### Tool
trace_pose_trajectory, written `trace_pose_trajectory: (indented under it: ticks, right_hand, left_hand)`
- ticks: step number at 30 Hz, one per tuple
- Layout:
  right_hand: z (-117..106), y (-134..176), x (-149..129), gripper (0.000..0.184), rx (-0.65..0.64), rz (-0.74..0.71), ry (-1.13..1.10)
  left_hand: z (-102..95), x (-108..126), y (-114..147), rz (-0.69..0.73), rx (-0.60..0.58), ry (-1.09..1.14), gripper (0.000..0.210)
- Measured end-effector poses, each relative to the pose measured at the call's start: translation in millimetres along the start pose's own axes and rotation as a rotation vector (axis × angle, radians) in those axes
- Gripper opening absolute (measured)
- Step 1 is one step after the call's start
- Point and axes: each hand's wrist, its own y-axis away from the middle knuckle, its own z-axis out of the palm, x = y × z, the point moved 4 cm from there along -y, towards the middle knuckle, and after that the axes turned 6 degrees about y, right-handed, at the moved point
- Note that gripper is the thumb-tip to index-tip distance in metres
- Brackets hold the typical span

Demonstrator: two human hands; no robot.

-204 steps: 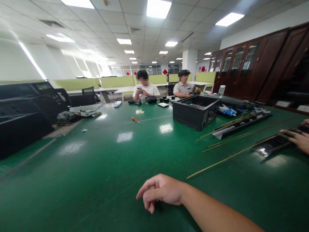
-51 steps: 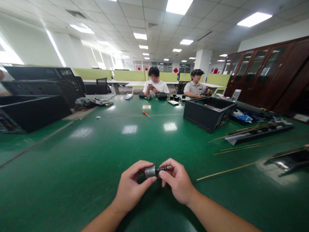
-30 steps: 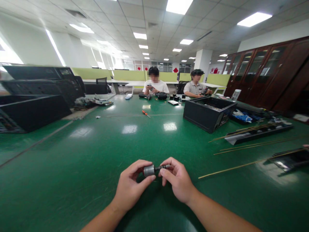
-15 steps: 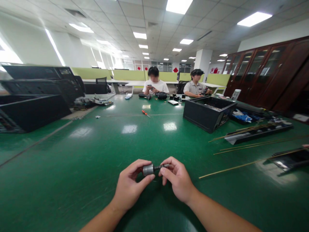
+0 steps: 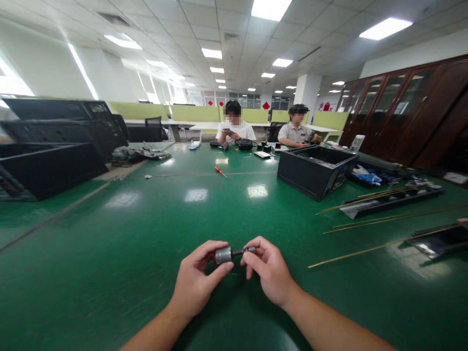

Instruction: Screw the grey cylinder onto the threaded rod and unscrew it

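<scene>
Low in the middle of the head view, my left hand [image 5: 197, 278] is closed round a grey metal cylinder with a thin dark shaft [image 5: 223, 255]. Something reddish shows at its rear end, partly covered by the fingers. The shaft points right, towards my right hand [image 5: 269, 270], whose thumb and fingers are pinched at the shaft's far end. The fingertips partly hide that end. Both hands are just over the green table [image 5: 153, 234]. I cannot make out exactly what kind of part the cylinder is.
An orange screwdriver [image 5: 219, 170] lies farther back. Black computer cases stand at left [image 5: 54, 170] and right [image 5: 316, 170]. Thin brass-coloured rods [image 5: 347, 256] and metal channels [image 5: 395, 202] lie at right. Two people [image 5: 237, 129] sit across the table.
The cylinder has shifted very slightly left and the shaft looks a little different between my hands. At right, the nearest brass-coloured rod's tip has slid a little to the right.
</scene>
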Motion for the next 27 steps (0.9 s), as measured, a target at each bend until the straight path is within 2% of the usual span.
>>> trace_pose_trajectory:
  ticks: [27]
  right_hand:
    - [-1.1,-1.2,1.3,0.022,0.003,-0.012,0.005]
  left_hand:
    - [-1.6,-1.6,-0.6,0.008,0.002,-0.012,0.03]
